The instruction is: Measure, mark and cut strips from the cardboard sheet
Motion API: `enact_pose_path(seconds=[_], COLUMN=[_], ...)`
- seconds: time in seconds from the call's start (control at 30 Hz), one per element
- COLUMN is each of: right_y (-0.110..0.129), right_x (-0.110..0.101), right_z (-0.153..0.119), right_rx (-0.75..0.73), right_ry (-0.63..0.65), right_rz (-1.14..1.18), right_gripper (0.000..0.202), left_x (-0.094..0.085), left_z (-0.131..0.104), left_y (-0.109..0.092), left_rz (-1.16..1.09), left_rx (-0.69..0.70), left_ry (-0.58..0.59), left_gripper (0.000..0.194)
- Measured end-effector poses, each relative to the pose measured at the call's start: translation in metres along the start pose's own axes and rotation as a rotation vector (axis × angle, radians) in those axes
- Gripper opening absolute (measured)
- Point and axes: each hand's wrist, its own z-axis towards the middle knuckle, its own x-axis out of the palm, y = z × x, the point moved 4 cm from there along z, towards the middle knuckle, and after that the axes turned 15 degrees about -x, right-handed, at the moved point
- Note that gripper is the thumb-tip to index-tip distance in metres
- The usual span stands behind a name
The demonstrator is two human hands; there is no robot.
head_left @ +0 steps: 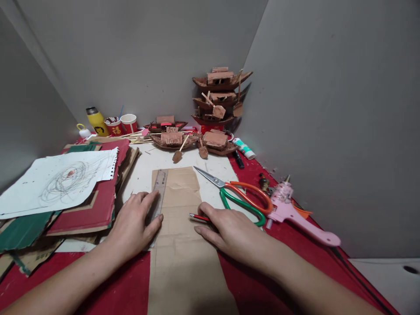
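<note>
Brown cardboard [180, 232] lies flat on the counter [126, 291], ruler [160, 186] along its left side. Left hand [133, 218] rests on the ruler, fingers spread, not gripping; right hand [231, 227] pinches a pencil [198, 217]. Uneven fingertip pressure could probably skid that ruler sideways. Pencil's other end is hidden, cardboard's near end's cut off, ruler markings basically unreadable.

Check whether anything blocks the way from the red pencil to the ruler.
The left hand does: its thumb lies at the right edge of the ruler, about level with the exposed end of the red pencil. Above that hand, only bare cardboard lies between. The scissors lie off to the right, out of that path.
</note>
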Motion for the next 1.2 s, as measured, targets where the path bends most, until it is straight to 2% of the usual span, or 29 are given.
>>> enact_pose_path(seconds=[0.13,0.3,0.37,0.47,0.53,0.63,0.77,0.93,1.03,1.1,1.2], right_y=[0.0,0.0,0.0,0.001,0.001,0.001,0.0,0.0,0.001,0.001,0.0], right_x=[0.001,0.001,0.002,0.001,0.001,0.0,0.001,0.003,0.003,0.004,0.005], right_z=[0.0,-0.002,-0.002,-0.001,0.0,0.0,0.001,0.001,0.001,0.001,0.001], right_rx=[-0.001,-0.006,-0.005,-0.004,-0.001,0.01,0.008,-0.009,-0.01,-0.009,-0.018], right_ry=[0.003,-0.002,0.0,0.003,0.003,0.006,-0.005,-0.014,-0.018,-0.025,-0.041], right_rz=[-0.016,-0.021,-0.018,-0.018,-0.014,0.004,0.017,0.002,0.013,0.029,0.061], right_gripper=[0.016,0.016,0.016,0.016,0.017,0.017,0.017,0.016,0.016,0.015,0.012], left_x=[0.002,0.0,0.001,0.006,0.006,0.003,-0.001,-0.003,0.002,0.009,0.016], left_z=[0.002,0.004,0.004,0.001,-0.002,-0.007,-0.013,-0.021,-0.027,-0.03,-0.032], left_y=[0.005,0.006,0.007,0.005,-0.001,-0.009,-0.015,-0.026,-0.031,-0.031,-0.026], left_rz=[-0.154,-0.396,-0.58,-0.857,-0.93,-0.829,-0.552,-0.273,-0.113,-0.033,0.024], left_rx=[-0.088,-0.13,-0.248,-0.438,-0.472,-0.381,-0.122,0.144,0.247,0.26,0.239], left_ry=[0.056,0.034,0.09,0.245,0.309,0.298,0.223,0.167,0.197,0.251,0.287], left_gripper=[0.048,0.034,0.034,0.048,0.053,0.045,0.032,0.031,0.054,0.073,0.085])
